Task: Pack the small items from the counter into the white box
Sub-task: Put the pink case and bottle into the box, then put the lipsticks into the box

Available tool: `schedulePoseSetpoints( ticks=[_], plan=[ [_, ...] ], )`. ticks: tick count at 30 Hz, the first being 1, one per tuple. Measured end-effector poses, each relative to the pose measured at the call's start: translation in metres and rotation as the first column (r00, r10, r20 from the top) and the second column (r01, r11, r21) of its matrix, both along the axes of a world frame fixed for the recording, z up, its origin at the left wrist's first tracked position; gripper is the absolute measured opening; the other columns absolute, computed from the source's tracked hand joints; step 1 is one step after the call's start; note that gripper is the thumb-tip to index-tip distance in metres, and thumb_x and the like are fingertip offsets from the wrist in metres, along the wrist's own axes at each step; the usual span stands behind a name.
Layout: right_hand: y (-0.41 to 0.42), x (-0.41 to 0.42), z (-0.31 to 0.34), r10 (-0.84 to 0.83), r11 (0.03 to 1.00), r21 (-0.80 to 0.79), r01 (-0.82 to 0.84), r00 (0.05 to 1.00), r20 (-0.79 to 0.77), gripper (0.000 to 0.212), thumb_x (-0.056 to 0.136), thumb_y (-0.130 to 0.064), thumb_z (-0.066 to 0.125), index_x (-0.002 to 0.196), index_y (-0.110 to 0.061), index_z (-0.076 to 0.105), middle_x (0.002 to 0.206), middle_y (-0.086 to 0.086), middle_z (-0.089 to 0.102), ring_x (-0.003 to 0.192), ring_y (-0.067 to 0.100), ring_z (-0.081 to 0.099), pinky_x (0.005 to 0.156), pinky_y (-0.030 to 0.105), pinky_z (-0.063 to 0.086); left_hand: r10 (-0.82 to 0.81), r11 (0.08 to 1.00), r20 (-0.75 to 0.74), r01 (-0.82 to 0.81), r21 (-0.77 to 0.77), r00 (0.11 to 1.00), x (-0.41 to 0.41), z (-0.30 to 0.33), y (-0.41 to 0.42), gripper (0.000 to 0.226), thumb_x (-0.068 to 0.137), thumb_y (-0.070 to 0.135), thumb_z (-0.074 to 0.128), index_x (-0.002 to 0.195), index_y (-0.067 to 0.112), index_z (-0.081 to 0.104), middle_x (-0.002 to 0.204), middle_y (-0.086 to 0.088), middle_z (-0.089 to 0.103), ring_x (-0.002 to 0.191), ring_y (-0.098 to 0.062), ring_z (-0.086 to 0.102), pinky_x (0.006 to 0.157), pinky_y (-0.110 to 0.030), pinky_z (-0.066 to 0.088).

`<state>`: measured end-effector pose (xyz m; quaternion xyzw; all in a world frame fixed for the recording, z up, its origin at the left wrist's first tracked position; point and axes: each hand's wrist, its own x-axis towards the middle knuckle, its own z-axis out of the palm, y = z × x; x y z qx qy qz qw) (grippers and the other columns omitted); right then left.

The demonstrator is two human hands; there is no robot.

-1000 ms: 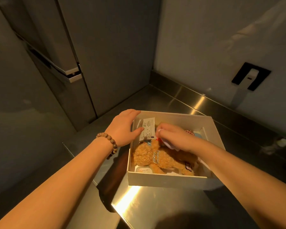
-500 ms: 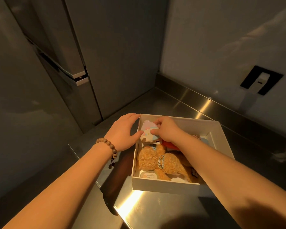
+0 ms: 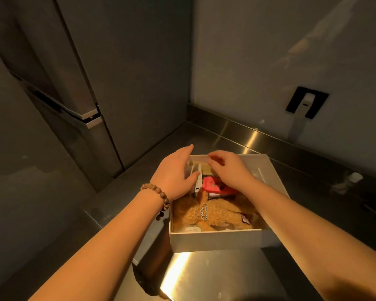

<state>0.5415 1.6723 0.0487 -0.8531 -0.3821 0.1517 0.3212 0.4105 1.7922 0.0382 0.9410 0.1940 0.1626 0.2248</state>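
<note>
The white box (image 3: 215,238) stands on the steel counter (image 3: 204,276). Inside lie a brown plush bear (image 3: 217,213), a red packet (image 3: 213,184) and a white card (image 3: 197,183) standing on edge near the far left corner. My left hand (image 3: 174,177), with a bead bracelet at the wrist, rests against the box's far left corner; its fingers lie straight along the outside and its thumb touches the white card. My right hand (image 3: 226,167) hovers over the far part of the box with fingers loosely curled and nothing visible in them.
A tall grey appliance (image 3: 91,88) with a metal handle stands left of the counter. A black wall socket (image 3: 306,103) with a white plug is at the back right. A small pale object (image 3: 353,178) lies on the counter at the right.
My right hand has released the pastel item it held at the box's far left corner and lifted slightly. The left hand stays at the same corner.
</note>
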Motion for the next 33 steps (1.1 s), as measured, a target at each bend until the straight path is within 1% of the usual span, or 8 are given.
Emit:
schedulePoseSetpoints(
  ticks=[4, 8, 13, 20, 23, 26, 29, 33],
  plan=[
    [-0.065, 0.018, 0.004, -0.095, 0.996, 0.02, 0.093, 0.973, 0.209, 0.046, 0.096, -0.034, 0.048, 0.14, -0.02, 0.044, 0.148, 0.003, 0.04, 0.138, 0.019, 0.032, 0.111, 0.038, 0.028, -0.15, 0.988, 0.01, 0.15, 0.033, 0.989, 0.042, 0.007, -0.043, 0.072, 0.085, 0.048, 0.053, 0.145, 0.023, 0.024, 0.149, -0.001, 0.035, 0.135, -0.017, 0.034, 0.11, -0.033, 0.022],
    [-0.151, 0.033, 0.002, -0.233, 0.965, -0.054, 0.257, 0.933, 0.276, 0.051, 0.097, -0.039, 0.044, 0.144, -0.024, 0.035, 0.156, -0.001, 0.025, 0.145, 0.018, 0.014, 0.114, 0.041, 0.022, -0.281, 0.957, -0.007, 0.281, 0.072, 0.96, 0.084, 0.008, -0.104, 0.073, 0.086, 0.052, 0.05, 0.145, 0.018, 0.024, 0.149, -0.005, 0.033, 0.136, -0.021, 0.032, 0.112, -0.037, 0.021],
    [-0.276, 0.046, -0.002, -0.421, 0.889, -0.06, 0.454, 0.861, 0.285, 0.05, 0.096, -0.037, 0.048, 0.141, -0.016, 0.041, 0.152, 0.008, 0.033, 0.142, 0.023, 0.024, 0.113, 0.035, 0.021, -0.404, 0.908, -0.042, 0.406, 0.106, 0.914, 0.121, 0.001, -0.196, 0.074, 0.086, 0.05, 0.05, 0.145, 0.013, 0.025, 0.149, -0.011, 0.033, 0.136, -0.025, 0.031, 0.114, -0.04, 0.024],
    [-0.443, 0.053, -0.039, -0.599, 0.772, -0.114, 0.625, 0.776, 0.2, 0.05, 0.095, -0.034, 0.052, 0.14, -0.013, 0.044, 0.15, 0.009, 0.036, 0.14, 0.026, 0.03, 0.114, 0.039, 0.026, -0.554, 0.823, -0.182, 0.567, 0.027, 0.812, 0.142, -0.047, -0.337, 0.075, 0.088, 0.049, 0.05, 0.147, 0.016, 0.018, 0.153, -0.008, 0.025, 0.138, -0.024, 0.025, 0.115, -0.038, 0.021],
    [-0.496, 0.055, -0.066, -0.59, 0.791, -0.082, 0.606, 0.791, 0.159, 0.045, 0.092, -0.023, 0.06, 0.133, -0.007, 0.051, 0.14, 0.013, 0.047, 0.132, 0.029, 0.041, 0.111, 0.04, 0.031, -0.568, 0.806, -0.283, 0.593, -0.001, 0.772, 0.149, -0.076, -0.392, 0.077, 0.087, 0.051, 0.049, 0.148, 0.016, 0.016, 0.154, -0.008, 0.022, 0.138, -0.025, 0.025, 0.114, -0.036, 0.02],
    [-0.533, 0.056, -0.095, -0.435, 0.872, -0.183, 0.453, 0.891, 0.131, 0.046, 0.087, -0.018, 0.067, 0.129, -0.005, 0.055, 0.137, 0.017, 0.05, 0.132, 0.03, 0.042, 0.112, 0.039, 0.029, -0.556, 0.809, -0.373, 0.586, -0.037, 0.743, 0.155, -0.097, -0.435, 0.08, 0.086, 0.051, 0.051, 0.148, 0.016, 0.014, 0.154, -0.009, 0.021, 0.136, -0.028, 0.028, 0.113, -0.038, 0.023],
    [-0.545, 0.053, -0.125, -0.226, 0.935, -0.259, 0.243, 0.97, 0.093, 0.043, 0.081, -0.017, 0.071, 0.121, -0.004, 0.062, 0.13, 0.02, 0.055, 0.125, 0.033, 0.046, 0.105, 0.036, 0.031, -0.512, 0.844, -0.415, 0.531, -0.078, 0.752, 0.155, -0.11, -0.462, 0.08, 0.085, 0.05, 0.052, 0.148, 0.016, 0.015, 0.154, -0.009, 0.02, 0.139, -0.026, 0.024, 0.114, -0.039, 0.022],
    [-0.543, 0.055, -0.15, -0.181, 0.945, -0.253, 0.209, 0.975, 0.13, 0.028, 0.084, -0.022, 0.067, 0.109, -0.01, 0.066, 0.118, 0.012, 0.055, 0.113, 0.031, 0.045, 0.091, 0.028, 0.028, -0.468, 0.877, -0.391, 0.47, -0.098, 0.792, 0.145, -0.118, -0.475, 0.077, 0.086, 0.049, 0.052, 0.147, 0.015, 0.019, 0.154, -0.007, 0.022, 0.139, -0.024, 0.024, 0.114, -0.036, 0.022]
  ],
)
